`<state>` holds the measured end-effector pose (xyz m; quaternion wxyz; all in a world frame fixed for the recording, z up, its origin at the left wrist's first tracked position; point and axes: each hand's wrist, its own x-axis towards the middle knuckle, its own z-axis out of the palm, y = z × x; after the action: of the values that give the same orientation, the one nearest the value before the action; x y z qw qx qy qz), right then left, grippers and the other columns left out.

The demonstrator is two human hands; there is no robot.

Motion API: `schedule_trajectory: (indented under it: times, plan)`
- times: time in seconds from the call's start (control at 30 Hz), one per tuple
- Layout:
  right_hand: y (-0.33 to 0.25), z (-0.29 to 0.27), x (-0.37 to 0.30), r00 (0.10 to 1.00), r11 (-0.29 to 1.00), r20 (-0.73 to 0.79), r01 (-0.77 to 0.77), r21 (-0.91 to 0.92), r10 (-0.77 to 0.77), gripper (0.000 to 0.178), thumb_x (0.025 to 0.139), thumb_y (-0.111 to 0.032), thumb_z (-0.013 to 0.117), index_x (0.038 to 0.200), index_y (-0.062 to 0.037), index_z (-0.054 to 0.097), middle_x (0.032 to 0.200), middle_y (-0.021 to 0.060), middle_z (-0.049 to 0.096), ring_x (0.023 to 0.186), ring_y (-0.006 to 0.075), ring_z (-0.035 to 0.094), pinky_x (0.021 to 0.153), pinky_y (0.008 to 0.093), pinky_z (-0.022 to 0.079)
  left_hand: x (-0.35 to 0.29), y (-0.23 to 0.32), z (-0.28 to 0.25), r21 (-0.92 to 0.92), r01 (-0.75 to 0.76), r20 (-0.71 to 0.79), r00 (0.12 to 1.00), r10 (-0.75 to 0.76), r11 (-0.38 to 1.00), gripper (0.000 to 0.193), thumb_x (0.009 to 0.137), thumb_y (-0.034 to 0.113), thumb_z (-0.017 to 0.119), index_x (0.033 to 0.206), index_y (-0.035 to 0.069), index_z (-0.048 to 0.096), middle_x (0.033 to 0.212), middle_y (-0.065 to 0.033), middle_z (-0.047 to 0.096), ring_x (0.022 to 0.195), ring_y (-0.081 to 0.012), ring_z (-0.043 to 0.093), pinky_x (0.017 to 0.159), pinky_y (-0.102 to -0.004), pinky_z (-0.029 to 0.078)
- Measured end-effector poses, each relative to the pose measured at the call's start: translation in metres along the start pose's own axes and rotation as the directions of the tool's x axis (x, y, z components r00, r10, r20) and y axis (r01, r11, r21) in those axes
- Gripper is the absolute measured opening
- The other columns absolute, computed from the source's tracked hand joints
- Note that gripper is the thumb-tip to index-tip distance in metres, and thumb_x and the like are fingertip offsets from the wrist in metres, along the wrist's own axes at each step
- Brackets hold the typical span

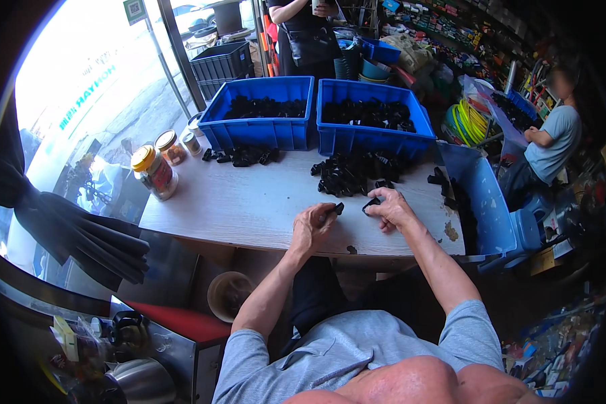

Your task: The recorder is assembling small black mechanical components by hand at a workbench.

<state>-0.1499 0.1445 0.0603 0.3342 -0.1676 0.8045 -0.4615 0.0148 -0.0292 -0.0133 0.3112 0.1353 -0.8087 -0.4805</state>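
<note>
Over the front part of the table, my left hand (312, 225) is closed on a small black plastic part (339, 209), which sticks out past the fingertips. A short way to the right, my right hand (392, 210) pinches another small black part (370, 205) between thumb and fingers. The two pieces are apart from each other. Just beyond my hands lies a heap of similar black parts (347, 176); their exact kind is too small to tell. A smaller pile of black parts (246, 156) sits farther left, by the blue bin.
Two blue bins (256, 131) (374, 138) holding black parts stand along the table's far edge. Jars (156, 176) line the left side. A light-blue tub (488, 202) with black parts adjoins the right edge. One person stands beyond the bins, another person (552, 138) is at the right.
</note>
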Motion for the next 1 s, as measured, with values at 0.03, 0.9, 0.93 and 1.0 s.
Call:
schedule_trajectory:
  times: [0.03,0.9,0.93,1.0]
  plan:
    - [0.000,0.001,0.000,1.000,0.999,-0.007,-0.021,-0.027,0.021,0.046,0.082,-0.012,0.079,0.125,-0.0094,0.061,0.067,0.0028,0.060,0.047,0.0121,0.057,0.040,0.0298,0.049,-0.001,-0.002,0.000,0.005,-0.015,-0.004,1.000,0.015,1.000,0.024,0.091,0.009,0.071,0.115,0.003,0.073,0.092,-0.0093,0.075,0.072,-0.0112,0.065,0.068,-0.0275,0.054]
    - [0.018,0.000,0.000,0.997,0.996,-0.005,0.080,-0.051,-0.080,0.031,0.085,-0.005,0.064,0.117,-0.0060,0.064,0.061,0.0002,0.056,0.044,0.0106,0.053,0.038,0.0265,0.042,0.051,0.025,0.040,0.309,-0.558,0.377,0.815,0.440,0.770,0.023,0.087,0.009,0.069,0.109,0.008,0.073,0.106,-0.0097,0.073,0.097,-0.0297,0.068,0.084,-0.0383,0.056]
    - [0.017,-0.001,0.001,0.997,0.996,0.001,0.080,-0.050,-0.080,0.031,0.085,-0.005,0.064,0.117,-0.0060,0.064,0.061,0.0002,0.056,0.044,0.0106,0.053,0.038,0.0265,0.042,0.053,0.027,0.041,0.283,-0.580,0.393,0.797,0.459,0.764,0.024,0.086,0.008,0.069,0.110,0.007,0.073,0.107,-0.0095,0.073,0.097,-0.0297,0.068,0.084,-0.0382,0.056]
    - [0.015,-0.004,0.002,0.999,0.997,0.020,0.051,-0.058,-0.050,0.036,0.085,-0.004,0.067,0.121,-0.0048,0.065,0.066,0.0033,0.060,0.047,0.0117,0.057,0.040,0.0274,0.045,0.057,0.024,0.044,0.252,-0.595,0.380,0.786,0.487,0.764,0.024,0.086,0.008,0.069,0.110,0.007,0.073,0.107,-0.0098,0.073,0.097,-0.0299,0.068,0.084,-0.0384,0.056]
